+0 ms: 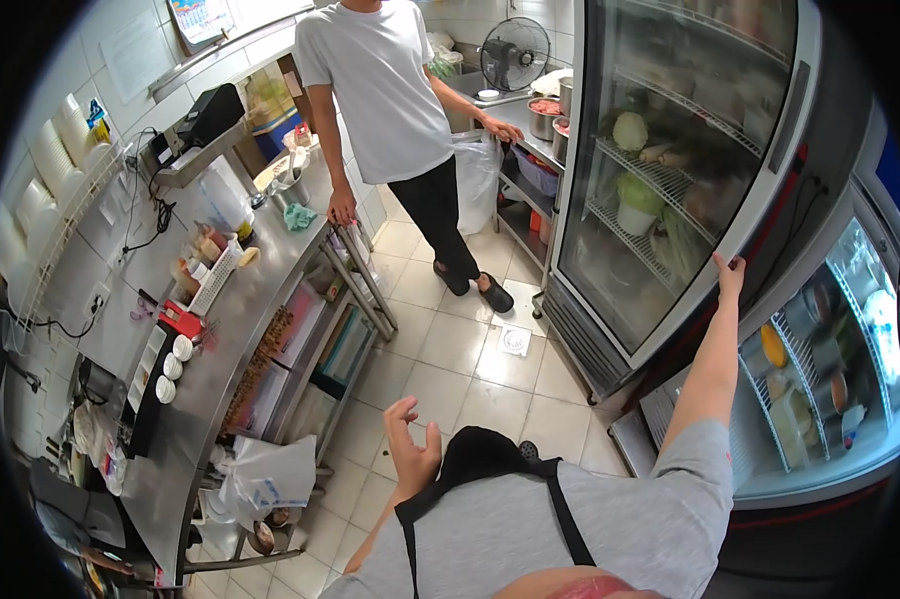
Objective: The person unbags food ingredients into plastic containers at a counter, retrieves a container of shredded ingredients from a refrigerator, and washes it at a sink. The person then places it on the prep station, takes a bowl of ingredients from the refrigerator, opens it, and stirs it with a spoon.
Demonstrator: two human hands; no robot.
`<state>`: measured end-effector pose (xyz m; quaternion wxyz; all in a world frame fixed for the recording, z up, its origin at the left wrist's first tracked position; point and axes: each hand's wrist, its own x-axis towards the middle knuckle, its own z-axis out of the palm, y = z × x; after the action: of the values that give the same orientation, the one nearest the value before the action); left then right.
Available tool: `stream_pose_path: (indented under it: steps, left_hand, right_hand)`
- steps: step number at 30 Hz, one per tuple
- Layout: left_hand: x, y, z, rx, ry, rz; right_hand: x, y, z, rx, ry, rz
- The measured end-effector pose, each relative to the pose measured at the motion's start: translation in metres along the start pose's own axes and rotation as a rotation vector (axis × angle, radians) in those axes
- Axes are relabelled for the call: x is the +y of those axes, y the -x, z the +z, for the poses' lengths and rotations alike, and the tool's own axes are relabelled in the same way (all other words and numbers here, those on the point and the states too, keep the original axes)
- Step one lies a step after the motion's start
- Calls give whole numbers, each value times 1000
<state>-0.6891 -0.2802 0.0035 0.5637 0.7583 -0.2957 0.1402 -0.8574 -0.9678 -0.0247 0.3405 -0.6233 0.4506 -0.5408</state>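
My right arm stretches out to the glass refrigerator door [669, 150]. My right hand [729, 272] is closed at the door's frame edge, its fingertips partly hidden there. Behind the glass, wire shelves hold a pale cabbage [629, 132], a green leafy vegetable [637, 196] in a white container and other produce. My left hand [412, 446] is raised in front of my black apron [485, 454] over the tiled floor. Its fingers are loosely bent and apart, with nothing between them.
Ahead stands a person in a white shirt [375, 90], one hand on each counter. A steel counter [240, 329] with bottles and cups runs along my left. To the right is a second lit refrigerator [809, 379]. A fan [515, 55] and pots of meat [544, 118] stand at the back.
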Motion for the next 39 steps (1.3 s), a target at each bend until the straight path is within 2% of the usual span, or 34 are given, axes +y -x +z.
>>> stream_pose_path:
  steps: [10, 13, 14, 17, 21, 23, 24, 28, 31, 33, 36, 39]
  left_hand:
    - [2, -10, 7, 18, -8, 59]
    - [-2, -10, 9, -7, -25, 83]
    - [-9, -9, 11, 14, -41, 84]
    - [-33, -1, 22, -151, 40, 48]
    - [-68, 12, 34, -213, -17, -56]
    - [-97, 24, 34, -286, -237, -54]
    - [-111, 29, 35, -275, -232, -56]
    - [-174, 70, 32, -390, -401, -196]
    - [-252, 129, 27, -617, -589, -475]
    - [-290, 173, 9, -913, -715, -557]
    - [-291, 216, -23, -1016, -658, -811]
    - [-288, 232, -35, -1008, -616, -939]
  right_hand:
    - [-3, 4, 0, -3, -43, 6]
    - [8, -2, 2, 19, -47, -70]
    - [11, -4, 1, 8, -29, -78]
    - [38, -18, 7, 32, -72, -101]
    - [27, -9, 5, 39, -40, -40]
    - [27, -8, 6, 33, -61, -41]
    - [20, -4, 5, 19, -88, -29]
    - [20, -4, 4, 8, -89, -39]
    - [15, 0, 5, 2, -132, -23]
    - [14, 1, 6, 12, -130, -54]
    - [19, -2, 6, 20, -141, -58]
    - [13, -1, 4, -14, -114, -5]
